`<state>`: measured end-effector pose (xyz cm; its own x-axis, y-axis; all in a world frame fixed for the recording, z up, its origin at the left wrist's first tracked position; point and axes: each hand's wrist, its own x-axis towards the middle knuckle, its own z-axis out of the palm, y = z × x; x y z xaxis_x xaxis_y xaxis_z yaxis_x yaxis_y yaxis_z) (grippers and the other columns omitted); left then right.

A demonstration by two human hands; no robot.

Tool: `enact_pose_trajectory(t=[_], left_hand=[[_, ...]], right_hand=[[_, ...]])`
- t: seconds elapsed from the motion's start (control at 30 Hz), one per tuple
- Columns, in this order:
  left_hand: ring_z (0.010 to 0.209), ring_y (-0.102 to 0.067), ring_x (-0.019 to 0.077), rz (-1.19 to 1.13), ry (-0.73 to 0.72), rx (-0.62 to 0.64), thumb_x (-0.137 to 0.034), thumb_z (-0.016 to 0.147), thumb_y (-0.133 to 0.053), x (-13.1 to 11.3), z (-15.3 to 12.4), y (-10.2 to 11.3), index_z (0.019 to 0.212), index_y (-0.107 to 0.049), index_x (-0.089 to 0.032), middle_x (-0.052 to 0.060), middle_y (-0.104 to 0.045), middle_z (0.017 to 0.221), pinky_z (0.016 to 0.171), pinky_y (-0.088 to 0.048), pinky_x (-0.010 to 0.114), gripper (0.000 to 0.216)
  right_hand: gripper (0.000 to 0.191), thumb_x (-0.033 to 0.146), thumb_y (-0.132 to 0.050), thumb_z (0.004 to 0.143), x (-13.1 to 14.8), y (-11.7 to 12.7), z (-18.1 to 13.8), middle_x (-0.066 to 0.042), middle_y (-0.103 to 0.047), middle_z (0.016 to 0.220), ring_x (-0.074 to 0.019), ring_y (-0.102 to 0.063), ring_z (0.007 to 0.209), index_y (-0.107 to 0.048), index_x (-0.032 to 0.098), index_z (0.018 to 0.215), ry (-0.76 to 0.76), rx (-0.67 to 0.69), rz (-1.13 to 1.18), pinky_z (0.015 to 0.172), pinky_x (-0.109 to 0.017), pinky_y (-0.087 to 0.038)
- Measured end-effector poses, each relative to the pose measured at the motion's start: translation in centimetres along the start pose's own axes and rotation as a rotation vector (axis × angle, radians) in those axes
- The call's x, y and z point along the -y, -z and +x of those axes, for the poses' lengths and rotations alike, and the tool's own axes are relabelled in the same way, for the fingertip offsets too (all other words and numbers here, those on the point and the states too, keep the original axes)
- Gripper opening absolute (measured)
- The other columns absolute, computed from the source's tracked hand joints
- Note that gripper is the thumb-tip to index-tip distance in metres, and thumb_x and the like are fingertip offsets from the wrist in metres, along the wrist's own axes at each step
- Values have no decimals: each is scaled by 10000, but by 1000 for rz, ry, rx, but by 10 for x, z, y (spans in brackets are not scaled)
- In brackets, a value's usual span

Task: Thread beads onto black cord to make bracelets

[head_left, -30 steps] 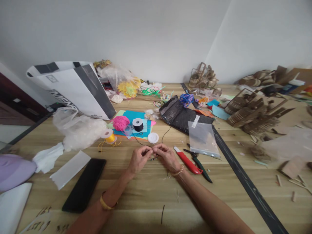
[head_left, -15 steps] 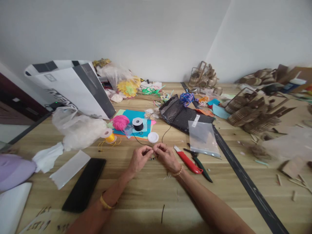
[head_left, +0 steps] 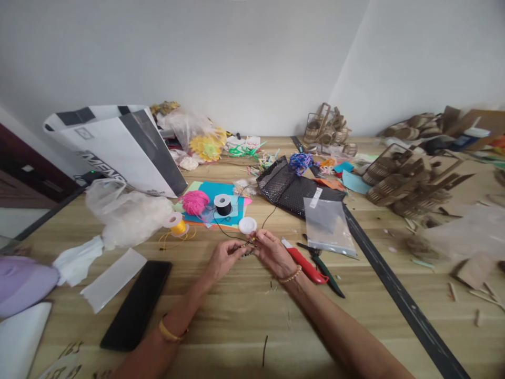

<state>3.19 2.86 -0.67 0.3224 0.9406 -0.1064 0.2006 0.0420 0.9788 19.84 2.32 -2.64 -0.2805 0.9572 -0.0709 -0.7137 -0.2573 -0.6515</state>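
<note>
Between my two hands is a small beaded cord [head_left: 249,244], dark with a few yellow beads. My left hand [head_left: 226,258] pinches its left side, fingertips pressed together. On the other side my right hand [head_left: 272,252] closes thumb and fingers on it, close to the left fingertips. Black cord runs from near the hands up toward a spool of black cord [head_left: 223,206] standing on blue paper. Just beyond my fingers lies a round white lid or dish [head_left: 248,226]. Fine detail of the beads is too small to make out.
Right of my hands lie a red-handled cutter [head_left: 307,266] and green-handled scissors or pliers [head_left: 327,273]. A black phone [head_left: 138,305] lies at left. Farther back are a yellow thread spool [head_left: 176,225], pink yarn [head_left: 195,202], a black bubble mailer [head_left: 295,189] and small baskets [head_left: 398,179].
My hands have drawn slightly apart, and the right hand has turned a little. The beaded cord with yellow beads now shows between the fingertips. The view has shifted slightly.
</note>
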Motion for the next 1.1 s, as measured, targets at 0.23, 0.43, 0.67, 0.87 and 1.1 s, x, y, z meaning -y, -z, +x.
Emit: enact_pose_trajectory(t=[0.23,0.43,0.67,0.87,1.1], left_hand=[[419,-586,112,-168,71,-45,-439,729,-649,-3,0,3,696,-553,-147,-59,-534,515,458,-425,216,309],[342,-512,73,-198,136,26,-457,740,-622,-4,-1,6,849,-595,-128,1,-647,642,353,-356,194,348],[448,-568,106,-163,132,70,-473,712,-637,-7,-1,4,856,-625,-117,30,-662,683,470,-471,249,384],[501,-508,80,-94,49,59,-432,645,-725,-3,2,0,688,-596,-133,-18,-580,605,505,-410,212,328],[449,-396,64,-35,11,92,-445,747,-632,-2,-2,-4,762,-606,-149,-54,-487,524,446,-314,191,297]], right_hand=[[206,285,-800,687,-1,6,2,11,-616,813,-110,-566,786,-627,183,733,-18,-93,20,753,-242,-457],[237,305,-825,647,-1,2,0,26,-567,715,-98,-529,691,-631,182,705,-33,-118,-53,690,-226,-452],[245,339,-810,660,0,-3,-3,16,-591,712,-107,-534,678,-636,172,705,-44,-77,-128,684,-244,-431],[264,371,-807,641,-2,-7,-5,23,-570,690,-113,-509,650,-634,179,694,-31,-52,-230,651,-249,-410],[237,377,-774,679,-4,-6,-6,21,-566,685,-105,-469,618,-642,184,718,-13,-40,-328,602,-237,-354]])
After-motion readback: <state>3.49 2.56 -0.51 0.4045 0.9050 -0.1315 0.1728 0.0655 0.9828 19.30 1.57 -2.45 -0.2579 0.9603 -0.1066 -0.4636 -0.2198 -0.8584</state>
